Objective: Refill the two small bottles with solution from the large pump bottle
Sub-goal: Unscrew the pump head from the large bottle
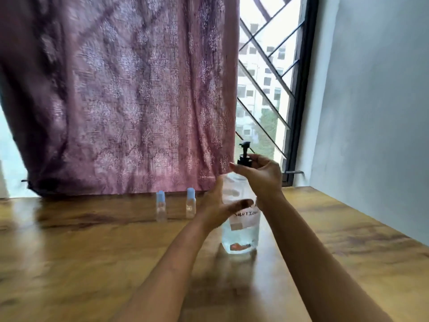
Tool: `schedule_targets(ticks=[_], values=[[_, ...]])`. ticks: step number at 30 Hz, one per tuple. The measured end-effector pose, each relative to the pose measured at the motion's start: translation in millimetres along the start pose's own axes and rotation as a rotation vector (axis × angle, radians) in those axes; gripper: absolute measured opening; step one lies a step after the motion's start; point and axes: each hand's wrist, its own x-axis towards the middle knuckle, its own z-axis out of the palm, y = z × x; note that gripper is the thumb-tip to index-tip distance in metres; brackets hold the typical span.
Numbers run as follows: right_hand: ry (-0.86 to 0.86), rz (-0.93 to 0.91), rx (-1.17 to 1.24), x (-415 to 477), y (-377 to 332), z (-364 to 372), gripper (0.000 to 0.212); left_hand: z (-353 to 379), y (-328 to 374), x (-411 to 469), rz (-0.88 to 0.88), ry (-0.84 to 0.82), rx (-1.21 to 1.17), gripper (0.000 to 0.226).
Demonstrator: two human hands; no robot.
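The large pump bottle (240,219) stands upright on the wooden counter (92,263), right of centre in the frame. It is clear, holds clear liquid, and carries a white handwritten label. Its black pump head (245,154) rises in front of the window. The left hand (217,206) grips the bottle's body from the left side, thumb laid across the front just above the label. The right hand (261,176) is up at the neck; its fingers curl round the black collar under the pump, though blur makes the exact hold hard to read.

Left of the big bottle, at the back of the counter, the first small bottle (160,206) and the second small bottle (190,203) stand upright near each other, apart from both hands. Both are clear with pale blue caps on.

The counter is glossy, its brown grain streaked and catching window light. Behind it a mauve patterned curtain (127,89) fills the upper left and centre. To its right is a window (267,89) with a dark diagonal grille, buildings visible beyond. A pale wall (371,101) takes the right side.
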Motion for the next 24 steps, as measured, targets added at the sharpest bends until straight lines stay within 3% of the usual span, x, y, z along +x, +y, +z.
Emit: schedule_targets(ticks=[6, 17, 24], values=[[-0.202, 0.012, 0.095, -41.5, -33.6, -15.7, 0.025, -15.6, 28.8, -48.5, -0.023, -0.079, -0.081, 0.079], [-0.377, 0.018, -0.039, -39.5, -29.9, -22.6, 0.015, -6.8, 33.8, -69.1, -0.079, -0.131, -0.226, 0.071], [-0.300, -0.091, -0.099, -27.7, -11.3, -17.7, 0.024, 5.0, 1.4, -47.4, -0.020, -0.124, -0.244, 0.082]])
